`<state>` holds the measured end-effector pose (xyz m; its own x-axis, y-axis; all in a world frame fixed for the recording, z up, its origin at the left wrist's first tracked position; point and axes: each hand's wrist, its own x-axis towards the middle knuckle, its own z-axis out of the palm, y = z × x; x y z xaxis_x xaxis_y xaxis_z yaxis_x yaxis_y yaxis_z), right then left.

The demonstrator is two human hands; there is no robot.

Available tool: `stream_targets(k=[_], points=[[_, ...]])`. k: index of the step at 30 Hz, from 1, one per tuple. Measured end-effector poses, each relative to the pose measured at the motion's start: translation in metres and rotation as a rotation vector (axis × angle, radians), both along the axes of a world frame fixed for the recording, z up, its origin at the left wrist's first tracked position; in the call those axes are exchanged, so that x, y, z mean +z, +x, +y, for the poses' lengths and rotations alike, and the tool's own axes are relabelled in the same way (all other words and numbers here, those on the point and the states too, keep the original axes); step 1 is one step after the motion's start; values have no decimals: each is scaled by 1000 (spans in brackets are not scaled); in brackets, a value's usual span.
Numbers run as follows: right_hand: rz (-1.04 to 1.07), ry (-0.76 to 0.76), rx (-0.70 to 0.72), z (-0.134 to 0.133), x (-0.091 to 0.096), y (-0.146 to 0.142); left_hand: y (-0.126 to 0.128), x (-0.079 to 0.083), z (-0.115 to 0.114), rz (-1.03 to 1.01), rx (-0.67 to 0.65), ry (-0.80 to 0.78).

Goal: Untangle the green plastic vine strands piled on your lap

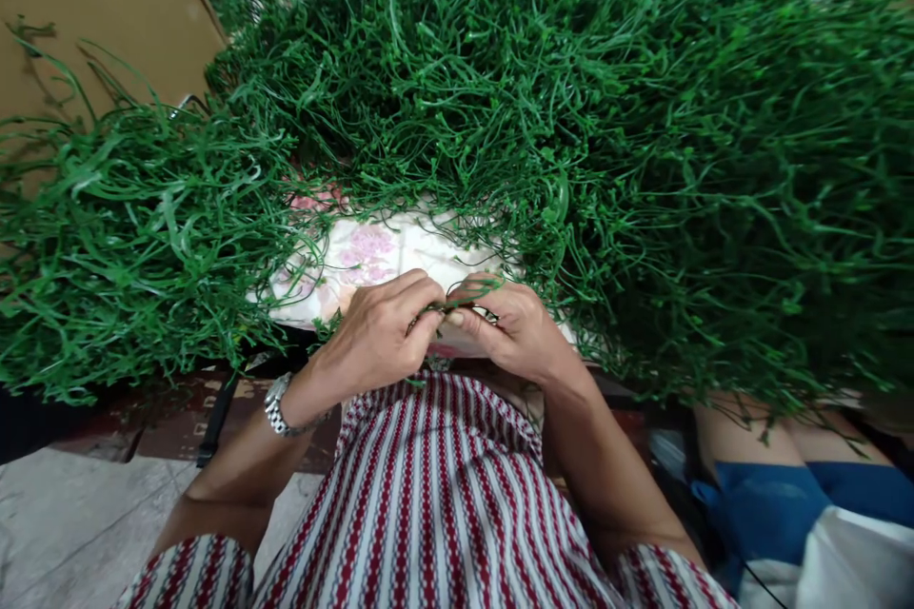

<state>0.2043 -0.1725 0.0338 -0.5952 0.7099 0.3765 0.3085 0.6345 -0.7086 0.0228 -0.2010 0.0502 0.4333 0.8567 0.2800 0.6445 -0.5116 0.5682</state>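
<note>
Smaller green heap sits frame left, floral cloth centre, where left hand and right hand, close together, both pinch thin green stems, probably for fingertip control, and bigger green heap fills top and right, seemingly within reach.

Heaped greenery hides the far edge of the flowered cloth and, beyond it, runs past the top. To the cloth's right the heap blurs and is cropped; to its left, a second pile is cut off too, as is a brown panel farther back. At the cloth's near side, the left hand and right hand cover parts of thin stems, too small to count. Right of the cloth, greenery partly hides a person's legs.
</note>
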Motion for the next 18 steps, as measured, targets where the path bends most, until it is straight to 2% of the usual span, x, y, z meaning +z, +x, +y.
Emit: stream_targets(k=[3,6,9,12,15,18], points=[[169,-110,-41,-2,0,-3,-2,-2,-1,-88,2,18],[258,-225,-27,-3,1,-7,-2,-7,-4,-87,19,131],[306,-325,-11,-4,2,-8,-1,-12,-6,-78,68,271],[292,-411,9,-4,2,-7,0,-12,-6,-72,66,303],[248,-390,-22,-6,1,-8,1,-11,-6,-67,65,292],[164,-239,-104,-8,0,-9,2,-9,-8,-50,106,263]])
